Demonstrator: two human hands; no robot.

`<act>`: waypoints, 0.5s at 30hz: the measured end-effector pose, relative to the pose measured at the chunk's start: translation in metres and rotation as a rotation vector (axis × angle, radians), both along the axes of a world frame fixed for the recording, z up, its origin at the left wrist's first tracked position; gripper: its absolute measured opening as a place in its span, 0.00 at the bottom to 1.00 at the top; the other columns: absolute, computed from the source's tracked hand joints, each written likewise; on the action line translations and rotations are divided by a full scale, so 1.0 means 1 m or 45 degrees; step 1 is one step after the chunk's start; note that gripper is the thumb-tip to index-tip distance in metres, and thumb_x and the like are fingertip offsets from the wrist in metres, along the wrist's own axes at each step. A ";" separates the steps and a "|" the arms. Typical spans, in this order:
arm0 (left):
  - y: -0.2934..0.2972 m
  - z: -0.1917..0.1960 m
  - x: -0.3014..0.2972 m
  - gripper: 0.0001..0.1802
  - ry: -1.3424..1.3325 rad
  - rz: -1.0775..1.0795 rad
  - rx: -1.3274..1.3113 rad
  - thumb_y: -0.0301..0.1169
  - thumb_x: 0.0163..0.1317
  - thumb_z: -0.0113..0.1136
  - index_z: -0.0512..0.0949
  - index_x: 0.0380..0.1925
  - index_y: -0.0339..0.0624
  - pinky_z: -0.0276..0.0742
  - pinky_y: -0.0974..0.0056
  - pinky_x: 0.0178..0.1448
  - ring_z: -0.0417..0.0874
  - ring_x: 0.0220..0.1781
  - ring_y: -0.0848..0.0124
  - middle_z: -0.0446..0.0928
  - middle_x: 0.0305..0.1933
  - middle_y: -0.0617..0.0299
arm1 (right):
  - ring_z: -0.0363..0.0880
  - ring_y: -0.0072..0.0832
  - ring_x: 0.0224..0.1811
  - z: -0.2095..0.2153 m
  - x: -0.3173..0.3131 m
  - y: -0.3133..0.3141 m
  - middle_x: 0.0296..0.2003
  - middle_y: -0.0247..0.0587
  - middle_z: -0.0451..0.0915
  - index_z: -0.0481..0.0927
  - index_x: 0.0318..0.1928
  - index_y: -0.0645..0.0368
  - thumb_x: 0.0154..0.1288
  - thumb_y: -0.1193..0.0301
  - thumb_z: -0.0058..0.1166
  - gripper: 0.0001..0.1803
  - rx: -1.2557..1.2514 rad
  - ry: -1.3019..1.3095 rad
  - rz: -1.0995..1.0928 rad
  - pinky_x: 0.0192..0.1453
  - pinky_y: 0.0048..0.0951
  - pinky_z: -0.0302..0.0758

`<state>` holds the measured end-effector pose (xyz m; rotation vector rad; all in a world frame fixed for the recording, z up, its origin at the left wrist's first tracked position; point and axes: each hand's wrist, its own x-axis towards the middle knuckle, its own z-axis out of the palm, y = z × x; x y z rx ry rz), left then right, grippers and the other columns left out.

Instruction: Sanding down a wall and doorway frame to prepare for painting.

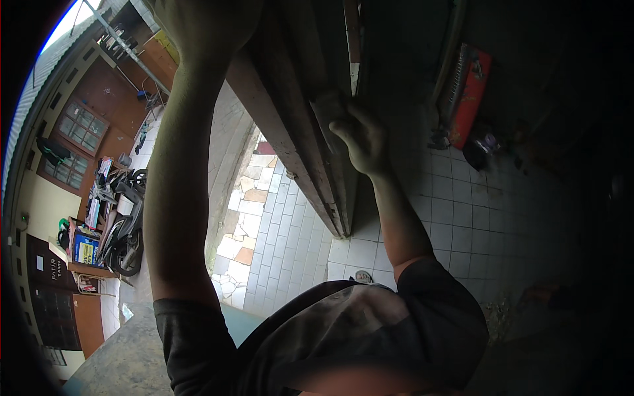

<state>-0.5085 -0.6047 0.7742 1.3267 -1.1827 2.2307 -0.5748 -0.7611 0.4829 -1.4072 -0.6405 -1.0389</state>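
Observation:
My left arm reaches up along the left side of a brown wooden door frame (281, 125). My left hand (208, 26) is at the top edge, by the upper part of the frame; its fingers are out of sight. Lower down on the right, my right hand (362, 138) is closed at the frame's inner side, thumb toward the wood. A flat greyish piece (328, 112) shows at its fingers, against the frame; the dim light hides what kind of thing it is.
White tiles (456, 204) cover the dark room's floor at right, where a red object (471, 99) leans among clutter. Outside at left are a parked motorbike (125, 228), a blue-fronted box (87, 249) and brown doors (99, 86). A stone-patterned strip (247, 218) runs past the doorway.

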 end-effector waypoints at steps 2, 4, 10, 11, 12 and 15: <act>0.003 0.000 0.007 0.23 0.040 -0.012 0.025 0.27 0.67 0.58 0.77 0.63 0.39 0.63 0.49 0.75 0.71 0.69 0.50 0.76 0.64 0.48 | 0.80 0.30 0.57 -0.048 -0.011 0.013 0.52 0.45 0.78 0.74 0.62 0.65 0.67 0.80 0.65 0.24 0.045 0.180 -0.120 0.60 0.30 0.80; 0.002 -0.001 0.008 0.23 -0.006 0.011 0.007 0.27 0.67 0.58 0.77 0.63 0.40 0.62 0.49 0.75 0.72 0.69 0.50 0.76 0.64 0.48 | 0.80 0.31 0.55 -0.043 -0.015 0.023 0.51 0.44 0.78 0.76 0.60 0.65 0.67 0.79 0.65 0.22 0.181 0.140 -0.072 0.61 0.31 0.77; 0.004 0.002 0.006 0.23 -0.032 0.096 0.018 0.28 0.68 0.58 0.77 0.63 0.40 0.61 0.48 0.74 0.71 0.69 0.49 0.75 0.65 0.47 | 0.79 0.34 0.53 0.038 -0.007 0.024 0.51 0.48 0.78 0.76 0.65 0.63 0.68 0.76 0.65 0.27 0.073 0.013 -0.232 0.57 0.32 0.76; 0.005 0.002 0.004 0.23 -0.014 0.156 0.024 0.28 0.68 0.58 0.77 0.63 0.40 0.61 0.48 0.74 0.71 0.69 0.49 0.75 0.65 0.47 | 0.79 0.35 0.52 0.037 -0.010 0.025 0.51 0.49 0.78 0.75 0.68 0.61 0.68 0.76 0.64 0.28 0.054 -0.016 -0.327 0.55 0.32 0.76; 0.006 0.000 0.002 0.23 -0.014 0.151 0.029 0.28 0.68 0.58 0.77 0.63 0.40 0.61 0.48 0.74 0.71 0.69 0.49 0.75 0.65 0.47 | 0.79 0.35 0.52 0.021 -0.016 0.027 0.51 0.49 0.78 0.75 0.68 0.61 0.68 0.76 0.64 0.28 0.059 -0.015 -0.332 0.55 0.32 0.76; 0.003 0.001 0.005 0.23 0.031 0.108 -0.028 0.28 0.68 0.58 0.77 0.63 0.40 0.61 0.48 0.74 0.70 0.70 0.48 0.75 0.65 0.47 | 0.75 0.44 0.56 -0.058 -0.020 0.038 0.58 0.54 0.74 0.69 0.72 0.63 0.73 0.75 0.57 0.28 -0.242 -0.033 -0.825 0.59 0.38 0.74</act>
